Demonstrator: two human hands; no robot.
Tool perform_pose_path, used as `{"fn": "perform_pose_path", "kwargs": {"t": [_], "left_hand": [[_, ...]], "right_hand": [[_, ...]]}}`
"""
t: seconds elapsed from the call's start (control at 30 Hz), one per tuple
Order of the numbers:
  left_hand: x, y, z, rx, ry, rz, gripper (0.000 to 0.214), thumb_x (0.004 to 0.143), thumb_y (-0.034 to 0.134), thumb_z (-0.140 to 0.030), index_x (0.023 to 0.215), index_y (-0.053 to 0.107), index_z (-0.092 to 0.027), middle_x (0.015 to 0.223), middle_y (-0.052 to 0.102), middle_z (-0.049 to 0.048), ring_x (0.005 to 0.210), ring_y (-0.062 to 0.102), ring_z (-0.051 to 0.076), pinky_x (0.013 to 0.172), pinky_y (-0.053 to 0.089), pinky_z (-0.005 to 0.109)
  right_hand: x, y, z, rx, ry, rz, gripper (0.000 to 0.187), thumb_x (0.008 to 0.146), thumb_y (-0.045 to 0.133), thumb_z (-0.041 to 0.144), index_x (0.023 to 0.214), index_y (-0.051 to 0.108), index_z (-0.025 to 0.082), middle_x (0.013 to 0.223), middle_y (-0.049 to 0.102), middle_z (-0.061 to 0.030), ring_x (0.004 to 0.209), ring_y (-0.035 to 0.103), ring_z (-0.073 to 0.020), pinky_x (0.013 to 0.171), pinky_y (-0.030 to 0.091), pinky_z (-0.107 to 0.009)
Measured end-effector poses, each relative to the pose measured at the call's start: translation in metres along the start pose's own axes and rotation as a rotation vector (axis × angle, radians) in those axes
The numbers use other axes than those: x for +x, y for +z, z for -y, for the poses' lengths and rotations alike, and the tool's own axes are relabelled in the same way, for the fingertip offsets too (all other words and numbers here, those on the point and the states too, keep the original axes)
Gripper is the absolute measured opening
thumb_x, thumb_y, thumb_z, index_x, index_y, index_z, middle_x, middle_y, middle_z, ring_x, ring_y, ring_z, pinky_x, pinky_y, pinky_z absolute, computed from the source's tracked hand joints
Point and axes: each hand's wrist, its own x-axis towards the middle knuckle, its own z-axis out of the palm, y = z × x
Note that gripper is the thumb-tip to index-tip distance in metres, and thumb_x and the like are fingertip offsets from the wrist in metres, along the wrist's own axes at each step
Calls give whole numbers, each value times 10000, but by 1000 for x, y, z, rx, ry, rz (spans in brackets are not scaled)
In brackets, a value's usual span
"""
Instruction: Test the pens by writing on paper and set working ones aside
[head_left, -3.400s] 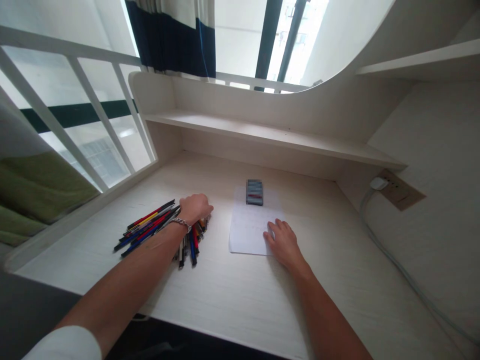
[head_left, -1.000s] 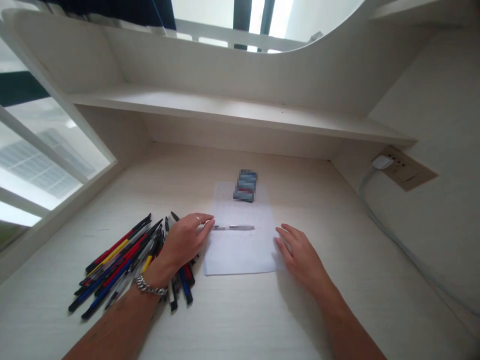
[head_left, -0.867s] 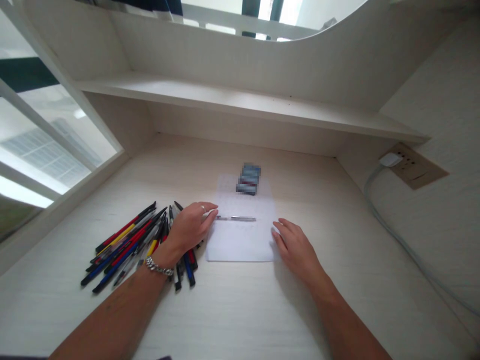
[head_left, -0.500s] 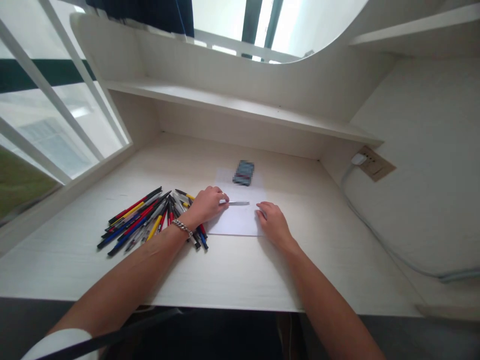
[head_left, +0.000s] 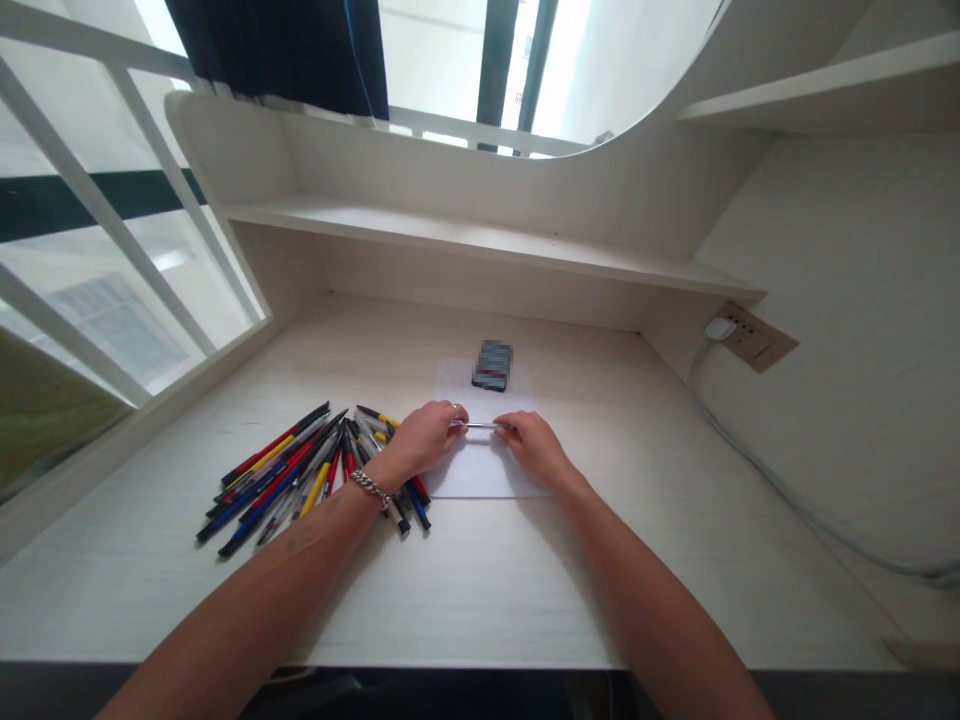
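A thin, light-coloured pen [head_left: 480, 426] spans the gap between my two hands, above a sheet of white paper [head_left: 487, 475]. My left hand [head_left: 426, 437], its fingers pinched, grips the pen's left end. On the opposite end, the fingertips of my right hand [head_left: 534, 446] are closed; they cover that tip, so its shape is hidden. Beside and partly beneath my left wrist lies a spread pile of pens [head_left: 289, 470] in black, red, blue, yellow and clear. A dark, blurred-out rectangular object [head_left: 493, 365] rests on the paper's far part.
The pale desk [head_left: 675, 560] has a raised shelf [head_left: 480, 240] along its back. A white plug sits in the wall socket [head_left: 757, 337] at right, its grey cable [head_left: 750, 470] running down the wall. White bars [head_left: 127, 220] stand at left.
My right hand has moved left and closed on the pen's free end. The pen now appears lifted off the paper. The camera view has tilted slightly upward.
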Motion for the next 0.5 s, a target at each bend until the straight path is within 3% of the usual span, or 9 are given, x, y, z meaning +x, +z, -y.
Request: {"fn": "perform_pose_path", "kwargs": {"t": [0.2,0.5], "left_hand": [[3,-7,-7,-89,93,-7,288,920,499,-401,1038,692,-223,936,667,66,843,621,198,794,478,305],[-5,3,0,-122,93,-95,179,900,549,-309,971,680,-211,934,666,57,848,620,191,809,482,303]], "right_hand": [[0,-4,1,223,-54,-92,178,875,585,245,998,706,202,961,714,-44,854,621,-165,805,449,-270],[-3,-2,0,367,-68,-65,215,846,625,296,1020,714,207,964,722,-40,803,624,-154,781,467,-275]]}}
